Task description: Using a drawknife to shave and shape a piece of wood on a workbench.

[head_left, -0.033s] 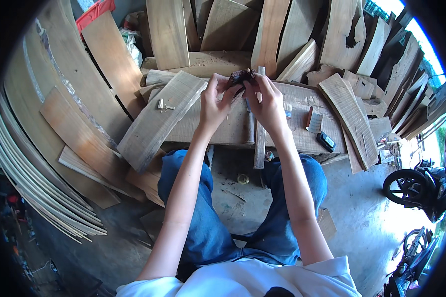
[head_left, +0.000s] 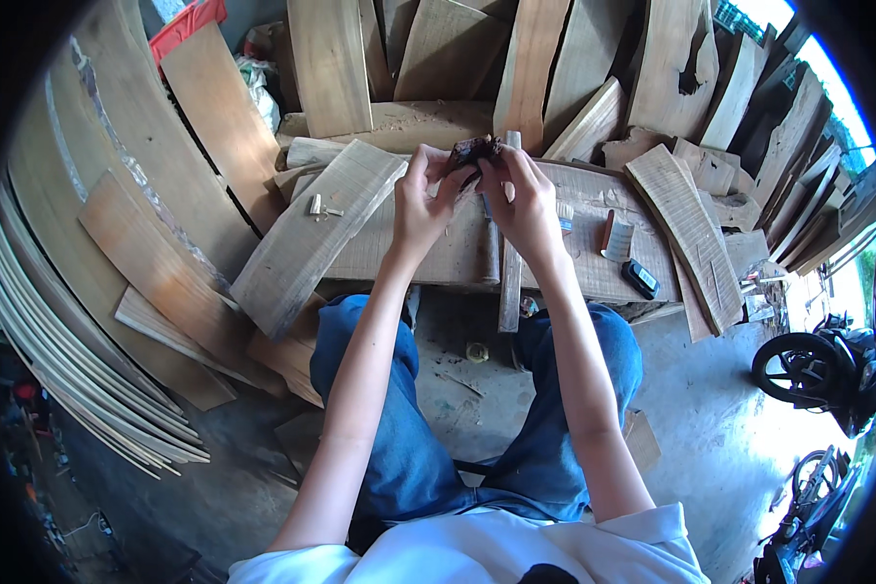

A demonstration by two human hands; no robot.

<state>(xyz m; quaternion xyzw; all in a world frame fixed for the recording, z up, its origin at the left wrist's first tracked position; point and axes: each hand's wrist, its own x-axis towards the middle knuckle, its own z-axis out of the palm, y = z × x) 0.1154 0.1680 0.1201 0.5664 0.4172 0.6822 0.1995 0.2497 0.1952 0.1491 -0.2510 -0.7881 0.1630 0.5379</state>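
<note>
My left hand (head_left: 425, 195) and my right hand (head_left: 528, 204) are raised over a plank bench (head_left: 594, 190), fingers closed on a small dark brown clump (head_left: 475, 153). Its exact nature is unclear. Beneath them, a narrow wooden stick (head_left: 509, 307) lies crosswise over the bench's front edge, beside a darker rod (head_left: 490, 258). Right of my right hand are a small blue item (head_left: 565, 220), an open brown paper packet (head_left: 617, 239) and a black handheld device (head_left: 640, 278). Small pale wood bits (head_left: 321, 206) rest on an angled board (head_left: 302, 243) to the left.
Many boards (head_left: 326, 68) lean around the back and left, with curved thin slats (head_left: 88, 389) at far left. An angled rough plank (head_left: 681, 234) lies at right. Two motorbikes (head_left: 818, 370) stand on the concrete floor (head_left: 691, 438) at right. My jeans-clad knees are under the bench edge.
</note>
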